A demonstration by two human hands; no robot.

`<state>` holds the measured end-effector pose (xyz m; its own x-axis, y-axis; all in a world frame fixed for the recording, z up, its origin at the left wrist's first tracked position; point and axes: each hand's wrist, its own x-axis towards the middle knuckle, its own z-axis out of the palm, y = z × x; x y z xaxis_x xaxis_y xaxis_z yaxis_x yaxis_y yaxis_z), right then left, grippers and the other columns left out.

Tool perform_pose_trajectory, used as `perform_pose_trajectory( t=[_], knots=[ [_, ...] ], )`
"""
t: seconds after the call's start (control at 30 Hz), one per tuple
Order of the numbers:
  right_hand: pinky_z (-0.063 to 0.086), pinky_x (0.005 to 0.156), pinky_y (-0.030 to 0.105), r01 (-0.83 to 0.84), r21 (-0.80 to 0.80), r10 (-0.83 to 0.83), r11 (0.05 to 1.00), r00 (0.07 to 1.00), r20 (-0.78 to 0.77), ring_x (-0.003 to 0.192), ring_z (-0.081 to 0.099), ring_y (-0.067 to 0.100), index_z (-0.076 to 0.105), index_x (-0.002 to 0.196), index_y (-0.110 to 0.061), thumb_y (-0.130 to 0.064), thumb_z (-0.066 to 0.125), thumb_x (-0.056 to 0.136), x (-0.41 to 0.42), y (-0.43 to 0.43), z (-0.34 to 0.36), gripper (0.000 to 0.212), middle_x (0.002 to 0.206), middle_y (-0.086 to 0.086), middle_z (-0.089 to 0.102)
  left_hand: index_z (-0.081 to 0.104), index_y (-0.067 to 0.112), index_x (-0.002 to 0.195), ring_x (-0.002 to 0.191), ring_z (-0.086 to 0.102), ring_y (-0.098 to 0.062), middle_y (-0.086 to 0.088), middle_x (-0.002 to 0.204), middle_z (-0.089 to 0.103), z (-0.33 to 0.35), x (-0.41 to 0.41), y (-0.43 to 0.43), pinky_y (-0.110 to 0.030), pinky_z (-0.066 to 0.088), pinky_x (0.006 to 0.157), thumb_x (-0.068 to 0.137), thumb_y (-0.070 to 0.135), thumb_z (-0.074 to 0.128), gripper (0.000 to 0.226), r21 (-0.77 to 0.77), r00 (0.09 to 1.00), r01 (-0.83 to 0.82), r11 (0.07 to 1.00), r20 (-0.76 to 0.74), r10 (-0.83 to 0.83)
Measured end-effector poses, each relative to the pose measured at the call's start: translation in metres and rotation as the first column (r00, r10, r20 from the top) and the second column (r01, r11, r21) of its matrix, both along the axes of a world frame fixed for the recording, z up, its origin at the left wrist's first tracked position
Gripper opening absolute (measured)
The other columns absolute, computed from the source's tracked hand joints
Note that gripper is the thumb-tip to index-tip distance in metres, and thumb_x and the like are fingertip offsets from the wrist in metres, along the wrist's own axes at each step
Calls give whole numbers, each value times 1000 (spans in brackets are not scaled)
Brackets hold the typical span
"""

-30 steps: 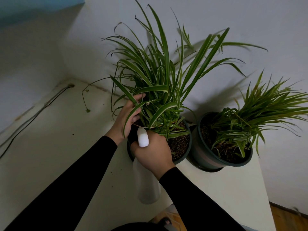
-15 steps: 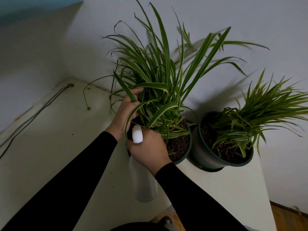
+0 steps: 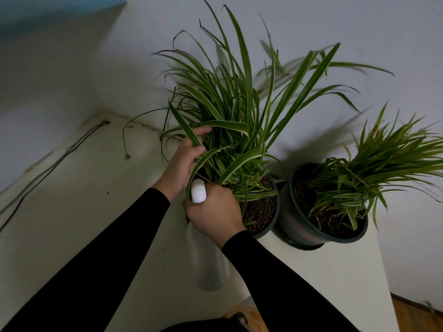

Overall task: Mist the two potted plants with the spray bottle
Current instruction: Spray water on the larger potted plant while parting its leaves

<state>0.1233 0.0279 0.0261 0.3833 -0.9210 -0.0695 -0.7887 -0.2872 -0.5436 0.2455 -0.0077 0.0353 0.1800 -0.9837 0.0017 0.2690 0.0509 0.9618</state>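
Fingers (image 3: pixel 202 132) of your left hand (image 3: pixel 182 165): curled on leaves of the tall potted plant (image 3: pixel 230 111). Your right hand (image 3: pixel 214 215): clamped round the spray bottle (image 3: pixel 211 262), its head just beside the left hand. Risk: spraying this close soaks rather than mists; a tug could tip the pot (image 3: pixel 274 212). Smaller potted plant (image 3: pixel 374 173): right of both hands, apart.

Both sleeved arms reach forward, the left hand (image 3: pixel 183 161) higher with fingers (image 3: pixel 191 153) curled, the right hand (image 3: pixel 213 213) clenched just beneath.

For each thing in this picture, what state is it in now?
left hand, grips leaves of the tall plant.
right hand, grips the spray bottle at its top.
spray bottle, held off the table, roughly upright.
tall plant, in its pot, some leaves held.
small plant, in its pot, untouched.
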Motion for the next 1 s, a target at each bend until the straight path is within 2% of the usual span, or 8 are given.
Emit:
perform_pose_trajectory(
  t=[0.13,0.2,0.3,0.37,0.47,0.6,0.77,1.0],
  knots=[
    [62,77,43,1,13,-2,1000,998,70,91,70,38,60,89,-16,-33,70,85,-2,2,5,20,95,11,73,52,19,132,113,57,-32,-18,130,48,-1,-1,0,-34,56,81,78,22,47,54,-24,1000,8,1000,-21,-8],
    [60,73,42,-14,17,12,1000,996,91,86,69,37,54,84,-22,-32,70,83,-2,3,3,19,90,9,72,51,17,132,114,57,-27,-14,130,49,-2,-2,-1,-30,55,80,78,18,43,54,-27,999,9,1000,-32,-10],
    [45,61,30,-47,3,46,999,995,87,75,64,31,50,83,-23,-40,60,76,-4,3,-8,20,79,2,65,50,15,135,116,56,-27,-12,129,48,-5,-1,-1,-31,55,80,79,19,43,57,-38,1000,11,999,-5,-11],
    [38,58,28,-50,4,49,999,992,113,69,59,28,49,81,-23,-41,56,74,-8,5,-12,21,72,-2,59,49,12,137,108,62,-17,-6,118,52,-5,0,1,-28,55,78,80,18,43,58,-38,1000,5,999,23,-4],
    [46,59,34,-60,-7,60,998,987,151,71,61,31,47,80,-22,-37,58,78,-15,7,-13,18,74,2,60,48,8,138,93,67,0,4,107,59,-6,1,4,-21,54,75,86,12,43,52,-44,998,-13,999,67,16],
    [51,63,42,-53,-38,60,998,980,191,73,62,36,42,77,-24,-33,61,81,-25,11,-13,21,75,8,62,51,10,137,99,65,3,23,103,67,-16,1,9,-17,51,81,100,9,45,37,-14,989,-73,997,127,74],
    [49,61,41,-72,-76,84,995,981,175,70,59,33,41,76,-26,-35,55,78,-32,13,-18,17,72,6,60,54,20,134,108,60,-17,14,109,58,-19,-6,16,-44,49,100,86,30,57,49,1,947,-200,980,256,193],
    [30,53,31,-48,-27,50,999,993,104,66,50,27,36,68,-24,-46,50,75,-41,15,-26,27,65,-2,48,54,29,129,121,60,-28,-8,127,62,-23,-3,19,-58,46,103,81,39,59,49,24,935,-238,971,276,222]
  ],
)
